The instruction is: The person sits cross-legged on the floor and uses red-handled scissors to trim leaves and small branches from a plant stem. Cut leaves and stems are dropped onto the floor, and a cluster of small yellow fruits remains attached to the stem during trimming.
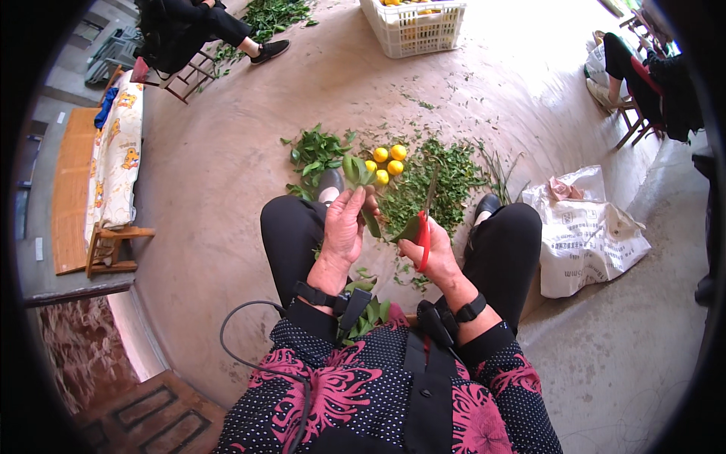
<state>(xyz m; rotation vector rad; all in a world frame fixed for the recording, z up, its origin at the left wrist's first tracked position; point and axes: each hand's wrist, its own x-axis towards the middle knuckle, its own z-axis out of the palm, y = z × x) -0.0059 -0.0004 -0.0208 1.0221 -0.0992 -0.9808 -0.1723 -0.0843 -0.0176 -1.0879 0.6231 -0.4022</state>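
Note:
My left hand (342,227) pinches a small bunch of green leaves (357,172) between thumb and fingers. Red-handled scissors (423,235) are in my right hand (434,255), their blades pointing away from me. A single leaf (407,230) sticks out at the thumb of that hand; whether it is gripped there I cannot tell. Beyond my hands, several yellow-orange citrus fruits (395,167) lie together on the floor. To their right spreads a heap of cut leaf pieces (448,176), and to their left a pile of whole leaves (317,148). More leaves (371,315) rest in my lap.
A white woven sack (590,244) bearing writing sits beside my right knee, near some thin stems (502,176). Far ahead stands a white plastic crate (422,31) of fruit. Seated people (227,28) are at upper left and right. A wooden bench (116,249) is leftward.

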